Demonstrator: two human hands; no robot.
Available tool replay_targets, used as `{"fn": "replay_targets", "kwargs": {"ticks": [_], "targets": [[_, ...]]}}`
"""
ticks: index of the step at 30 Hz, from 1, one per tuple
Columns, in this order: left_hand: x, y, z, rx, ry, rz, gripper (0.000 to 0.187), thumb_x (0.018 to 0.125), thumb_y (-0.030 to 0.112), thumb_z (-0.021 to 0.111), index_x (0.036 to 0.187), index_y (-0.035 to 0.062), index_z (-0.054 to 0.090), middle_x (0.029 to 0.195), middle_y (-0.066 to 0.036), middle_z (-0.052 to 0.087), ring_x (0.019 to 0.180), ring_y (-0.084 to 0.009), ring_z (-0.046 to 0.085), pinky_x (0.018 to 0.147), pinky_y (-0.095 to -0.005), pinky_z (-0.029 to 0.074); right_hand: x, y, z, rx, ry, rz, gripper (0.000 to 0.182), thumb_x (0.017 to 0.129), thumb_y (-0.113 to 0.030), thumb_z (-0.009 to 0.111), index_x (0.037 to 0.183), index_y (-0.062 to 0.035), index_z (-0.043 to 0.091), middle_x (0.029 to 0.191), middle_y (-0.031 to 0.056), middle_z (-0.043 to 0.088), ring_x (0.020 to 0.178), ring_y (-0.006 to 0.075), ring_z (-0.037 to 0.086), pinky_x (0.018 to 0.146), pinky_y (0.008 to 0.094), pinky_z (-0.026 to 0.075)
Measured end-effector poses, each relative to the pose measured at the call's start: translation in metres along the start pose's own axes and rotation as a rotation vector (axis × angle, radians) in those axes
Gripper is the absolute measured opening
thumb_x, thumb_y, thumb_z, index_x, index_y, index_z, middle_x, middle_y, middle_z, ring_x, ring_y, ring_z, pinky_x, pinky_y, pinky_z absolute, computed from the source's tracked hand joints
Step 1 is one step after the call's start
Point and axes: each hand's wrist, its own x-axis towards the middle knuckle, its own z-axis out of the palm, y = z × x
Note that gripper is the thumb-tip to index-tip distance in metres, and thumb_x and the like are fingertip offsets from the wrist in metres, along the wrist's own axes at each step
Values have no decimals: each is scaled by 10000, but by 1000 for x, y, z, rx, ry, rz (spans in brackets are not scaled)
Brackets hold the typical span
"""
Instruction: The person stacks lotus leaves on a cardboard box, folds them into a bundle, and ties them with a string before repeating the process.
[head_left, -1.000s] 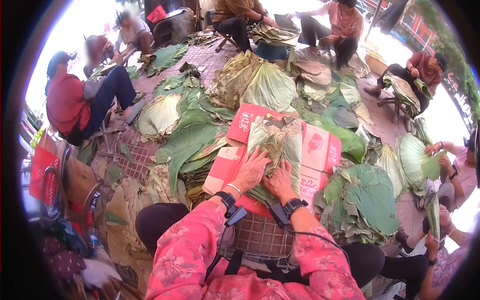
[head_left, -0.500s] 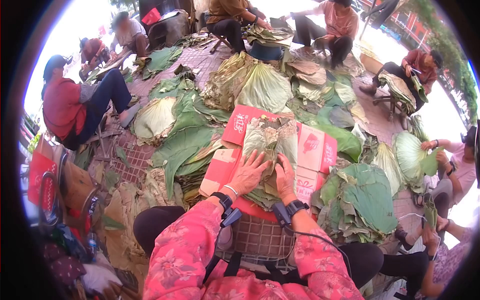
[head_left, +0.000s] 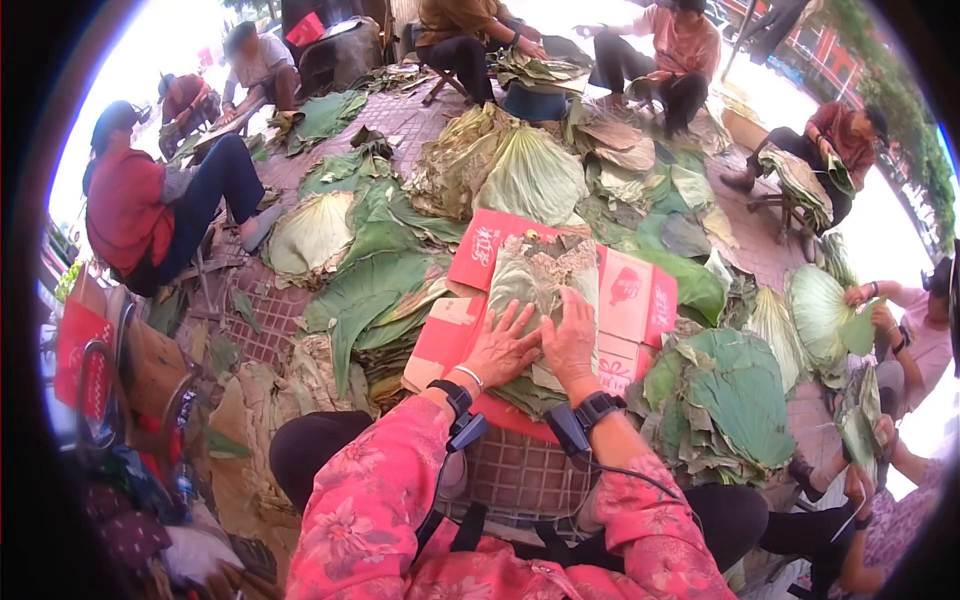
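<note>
A folded, dried lotus leaf [head_left: 540, 275] with brown, ragged edges lies on a flattened red cardboard box [head_left: 478, 250] in front of me. My left hand [head_left: 503, 347] rests flat on the leaf's left half, fingers spread. Beside it, my right hand [head_left: 570, 338] presses on the right half with its fingers stretched out. The two hands nearly meet over the middle of the leaf. More leaf layers show beneath them, toward my lap.
A stack of green leaves [head_left: 735, 400] lies to the right, with pale leaves [head_left: 530, 170] piled ahead. More green leaves [head_left: 375, 305] spread to the left. Bags and a bottle [head_left: 183, 478] stand at lower left. Several people sit around, some handling leaves.
My right hand has moved slightly up and inward over the leaf, whose right part now lies flatter. My left hand has barely moved. At lower right, a co-worker's leaf has spread wider.
</note>
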Motion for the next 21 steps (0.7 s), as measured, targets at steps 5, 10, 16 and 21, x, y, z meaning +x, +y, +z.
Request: {"fn": "replay_targets", "kwargs": {"ticks": [5, 10, 16, 21], "targets": [[1, 0, 6, -34, 51, -13, 569, 877, 324, 457, 1391, 204, 245, 1444, -126, 213, 1346, -349, 129, 1045, -552, 129, -12, 39, -4, 52, -172, 364, 292, 707, -127, 654, 957, -29, 539, 902, 135, 587, 850, 282, 558, 749, 374, 444], [1, -3, 7, -43, 52, -24, 529, 889, 351, 433, 1383, 253, 273, 1448, -121, 209, 1349, -342, 123, 1043, -564, 125, -4, 55, -12, 278, -140, 497, 197, 712, -48, 633, 888, -16, 549, 713, 124, 576, 644, 245, 564, 613, 331, 461], [3, -4, 9, -46, 11, -38, 469, 890, 442, 403, 1334, 294, 373, 1459, -100, 189, 1357, -326, 93, 1048, -566, 102, -13, 72, -7, 73, -169, 245, 221, 730, -37, 603, 942, -17, 545, 822, 136, 581, 749, 260, 564, 695, 356, 459], [4, -4, 6, -29, -26, -53, 488, 880, 458, 409, 1338, 291, 370, 1465, -98, 175, 1361, -317, 80, 1057, -555, 92, 9, 35, -25, -69, -26, 10, 437, 759, -121, 597, 1157, 15, 477, 1121, 206, 515, 1074, 338, 479, 929, 415, 368]]}}
